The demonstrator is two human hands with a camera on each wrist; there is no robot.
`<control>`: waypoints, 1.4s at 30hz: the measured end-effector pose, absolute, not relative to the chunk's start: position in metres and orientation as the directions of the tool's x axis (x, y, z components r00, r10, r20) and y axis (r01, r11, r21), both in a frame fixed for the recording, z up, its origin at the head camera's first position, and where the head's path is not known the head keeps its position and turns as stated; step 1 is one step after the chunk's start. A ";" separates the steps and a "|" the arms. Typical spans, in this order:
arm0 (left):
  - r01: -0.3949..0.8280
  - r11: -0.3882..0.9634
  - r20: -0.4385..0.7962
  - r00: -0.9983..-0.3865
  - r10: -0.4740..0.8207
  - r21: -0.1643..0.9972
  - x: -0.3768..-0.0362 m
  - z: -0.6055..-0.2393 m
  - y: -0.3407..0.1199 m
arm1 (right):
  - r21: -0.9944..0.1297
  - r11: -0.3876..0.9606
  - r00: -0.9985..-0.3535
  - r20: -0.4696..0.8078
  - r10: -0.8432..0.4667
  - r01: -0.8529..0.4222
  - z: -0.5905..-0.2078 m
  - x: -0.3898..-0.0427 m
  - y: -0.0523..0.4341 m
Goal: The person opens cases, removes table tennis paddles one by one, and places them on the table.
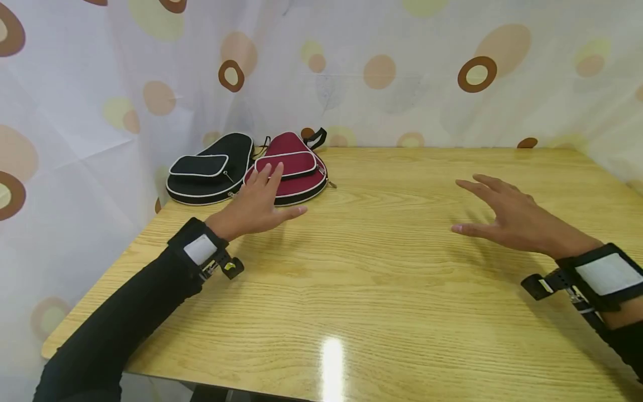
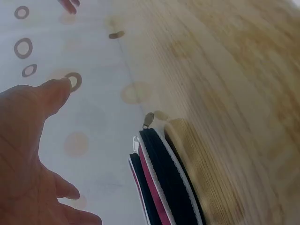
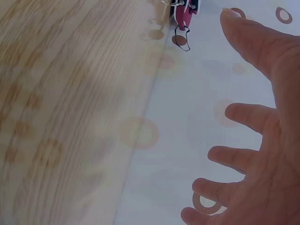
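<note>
You have nothing to read here: no words, brand marks, numbers or signs show on anything in any of the three views. The white patches on your two wrist straps (image 1: 200, 249) (image 1: 609, 274) are blank, the red case (image 1: 293, 167) and the black case (image 1: 211, 167) at the far left of the table (image 1: 382, 268) carry only white piping, and the curtain (image 1: 402, 72) behind shows only printed rings and ovals, no lettering
</note>
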State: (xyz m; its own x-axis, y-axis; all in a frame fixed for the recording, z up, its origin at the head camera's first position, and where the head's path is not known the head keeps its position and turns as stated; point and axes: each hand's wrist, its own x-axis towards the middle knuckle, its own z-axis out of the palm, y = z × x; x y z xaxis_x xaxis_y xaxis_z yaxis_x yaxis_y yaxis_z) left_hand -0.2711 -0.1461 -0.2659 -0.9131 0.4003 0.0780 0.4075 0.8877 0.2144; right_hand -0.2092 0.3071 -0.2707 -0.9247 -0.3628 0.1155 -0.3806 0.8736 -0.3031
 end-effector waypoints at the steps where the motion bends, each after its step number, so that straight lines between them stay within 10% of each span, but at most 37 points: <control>1: 0.402 0.891 0.079 -0.915 0.395 0.212 -0.274 -0.266 -0.146 | -0.301 0.875 -0.925 0.113 -0.362 -0.379 -0.271 -0.210 0.307; 42: 0.184 0.929 -0.084 -0.972 0.221 0.321 -0.385 -0.285 -0.151 | -0.308 0.879 -0.931 0.076 -0.357 -0.363 -0.271 -0.239 0.297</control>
